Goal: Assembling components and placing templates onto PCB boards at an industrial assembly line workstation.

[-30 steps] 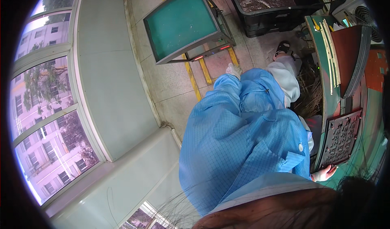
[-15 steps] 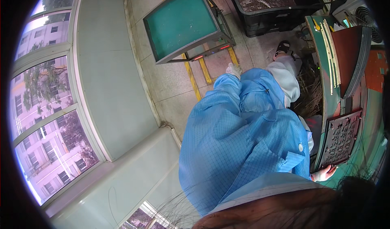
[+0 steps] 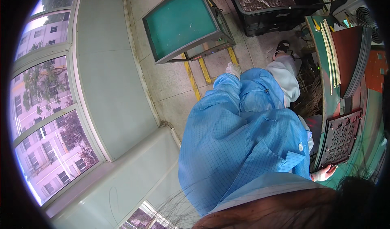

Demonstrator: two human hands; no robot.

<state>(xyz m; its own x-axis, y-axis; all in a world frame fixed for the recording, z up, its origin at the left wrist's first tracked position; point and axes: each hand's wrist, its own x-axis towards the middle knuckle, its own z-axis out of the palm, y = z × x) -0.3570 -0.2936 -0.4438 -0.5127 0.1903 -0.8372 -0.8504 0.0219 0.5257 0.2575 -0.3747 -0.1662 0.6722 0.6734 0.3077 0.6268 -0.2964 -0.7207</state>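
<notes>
My right hand (image 3: pixel 323 173) is at the near edge of a black rectangular tray (image 3: pixel 341 141) with rows of small raised shapes, on the bench at the right. Its fingers are bent against the tray's near corner and seem to grip the edge; part of the grip is hidden. My left hand (image 3: pixel 233 70), in a white glove, rests by my knee at the end of the blue sleeve. The left fingers are too small and blurred to make out, and nothing shows in them.
A grey-framed cart with a green top (image 3: pixel 180 23) stands on the tiled floor with yellow stripes (image 3: pixel 191 80). Beyond it is a black crate (image 3: pixel 268 17). On the green bench lie pale strips (image 3: pixel 331 52) beside a stack of brown boards (image 3: pixel 352 60). A wall with windows (image 3: pixel 48 82) runs along the left.
Red lights on the cart's lower frame have gone dark, and a small green light shows at the bench edge. My hands and the tray have not visibly moved.
</notes>
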